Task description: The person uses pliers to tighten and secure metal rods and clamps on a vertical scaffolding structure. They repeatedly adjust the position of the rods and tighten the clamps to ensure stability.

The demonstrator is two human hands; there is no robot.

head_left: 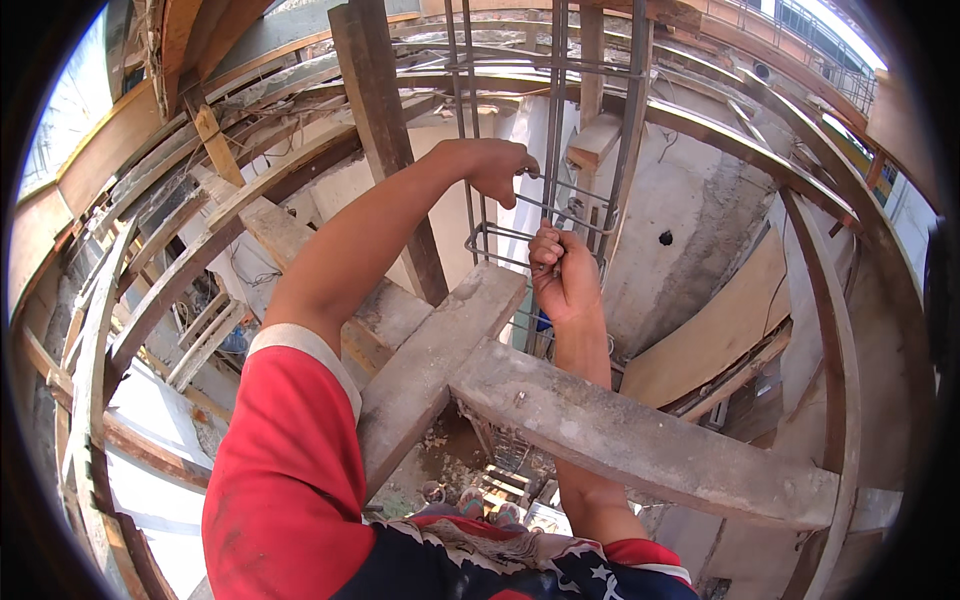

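A cage of upright steel bars [556, 100] with bent rectangular stirrups [575, 212] stands in front of me. My left hand [497, 172] reaches over to it from the left, its fingers curled around the near edge of a stirrup. Lower and a little to the right, my right hand [563, 268] is closed in a fist, thumb up, just under the same stirrup. What its fingers hold is hidden. Another stirrup [478, 240] hangs lower on the cage, left of my right hand.
A thick wooden beam [640, 430] crosses in front of my right forearm and meets a second beam [440, 350] near my left elbow. A wooden post [385, 140] rises left of the cage. Far below lies a cluttered floor [430, 455]. A curved plywood sheet [715, 320] leans at right.
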